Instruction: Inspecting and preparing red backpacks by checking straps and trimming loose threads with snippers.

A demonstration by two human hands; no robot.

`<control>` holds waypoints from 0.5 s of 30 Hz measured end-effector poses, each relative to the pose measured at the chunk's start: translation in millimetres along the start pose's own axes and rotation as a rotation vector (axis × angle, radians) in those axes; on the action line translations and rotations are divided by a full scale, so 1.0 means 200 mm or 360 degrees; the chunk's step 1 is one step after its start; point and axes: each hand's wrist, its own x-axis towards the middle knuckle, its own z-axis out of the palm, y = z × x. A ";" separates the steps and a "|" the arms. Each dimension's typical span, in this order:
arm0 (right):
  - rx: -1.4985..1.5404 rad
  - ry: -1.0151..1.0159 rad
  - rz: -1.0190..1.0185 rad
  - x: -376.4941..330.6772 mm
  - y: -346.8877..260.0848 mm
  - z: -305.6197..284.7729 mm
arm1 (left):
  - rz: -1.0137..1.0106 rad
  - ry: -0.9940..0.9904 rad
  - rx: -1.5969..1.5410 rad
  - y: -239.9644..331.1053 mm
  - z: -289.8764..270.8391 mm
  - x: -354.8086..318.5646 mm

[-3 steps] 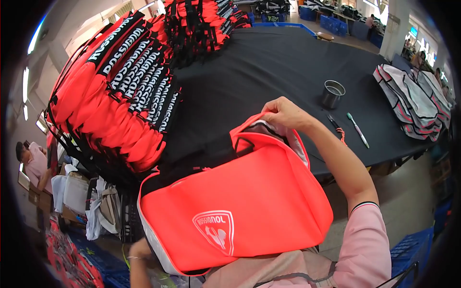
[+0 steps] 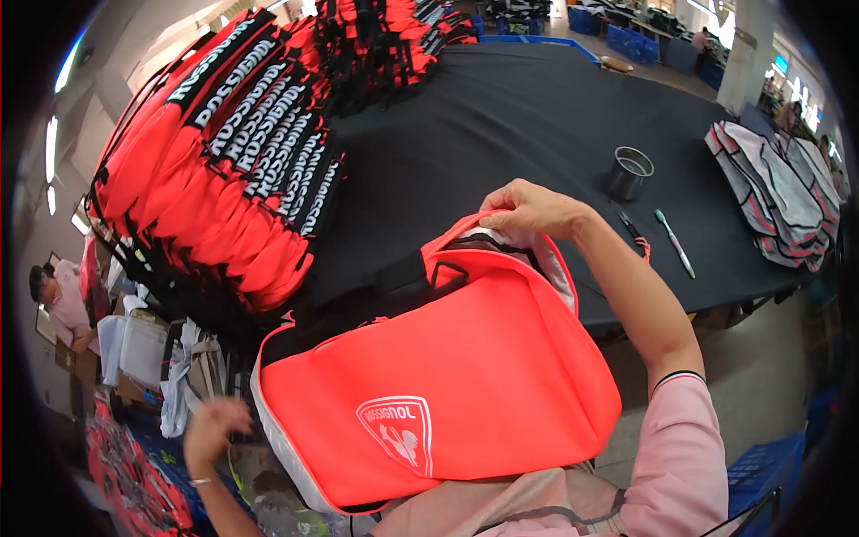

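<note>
- In the head view, my right hand (image 2: 537,213) pinches the raised rim of the red bag (image 2: 483,367) between thumb and fingers, at the far right part of its opening.
- My left hand (image 2: 216,431) is off the bag, just beside its left side; it is blurred, so I cannot tell how wide its fingers stand or whether they hold anything.
- The bag lies tilted across the near edge of the black-covered table (image 2: 510,116), its lower part against my grey-beige apron (image 2: 488,510), its front panel facing up with a white shield emblem (image 2: 398,437) on it.
- The bag's grey lining shows where I lift the rim.
- Towards the table's right edge stands a dark metal cup (image 2: 630,175), upright.
- Nearer me than the cup lie a small black tool (image 2: 631,224) with a red cord and, just beside it, a toothbrush (image 2: 675,243).
- Grey panels (image 2: 774,192) with black and red edging lie piled at the table's right edge.
- Along the left edge rises a tall stack of red bags (image 2: 201,201) with black bands; a second pile (image 2: 385,45) sits behind it, towards the far left corner.
- Pale cloths (image 2: 183,380) hang beyond my left hand, below the table's left edge.
- Further left is a person (image 2: 67,309) in a pink top.
</note>
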 end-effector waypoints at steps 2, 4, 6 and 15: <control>0.0050 -0.0250 -0.0044 0.05 -0.07 0.02 | 0.0314 0.0173 0.0453 0.53 0.04 0.13; -0.0023 -0.0321 -0.0029 0.08 -0.13 0.03 | 0.0614 -0.0077 0.0069 0.90 0.29 0.38; -0.0201 -0.0409 -0.0049 0.12 -0.21 0.04 | 0.1025 -0.0279 0.0092 1.13 0.59 0.59; -0.0010 -0.0465 -0.0164 0.08 -0.07 -0.05 | 0.0608 -0.1468 0.0286 1.31 1.17 1.02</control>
